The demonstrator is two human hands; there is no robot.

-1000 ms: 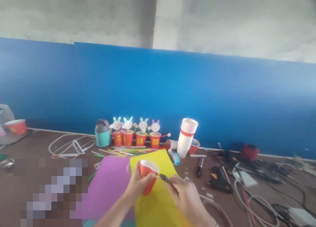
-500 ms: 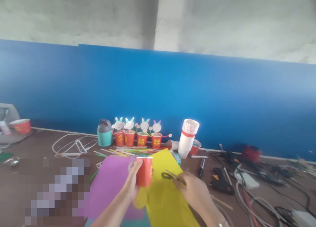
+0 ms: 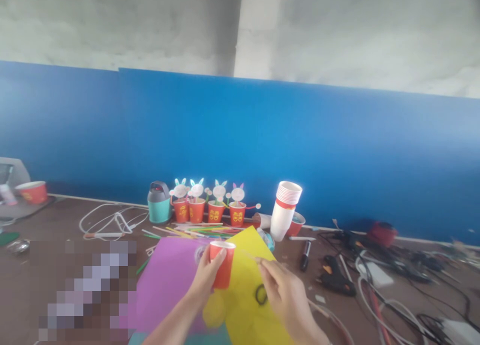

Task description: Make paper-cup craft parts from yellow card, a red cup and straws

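Over the yellow sheet (image 3: 243, 310) and the purple sheet (image 3: 168, 280), it's the left hand (image 3: 205, 275) wrapped round the red paper cup (image 3: 224, 274), nearly upright; alongside, the right hand (image 3: 283, 290) pinches what looks like a thin pale stick (image 3: 250, 255). A light, steady grip should spare the cup's wall. The stick's tip blurs out, and whether the black loop (image 3: 257, 295) below is held, I can't tell.

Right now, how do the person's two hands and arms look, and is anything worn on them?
The left hand and right hand are ungloved. No sleeve shows on the left forearm; the right arm leaves the picture near the wrist, so any sleeve is unseen.
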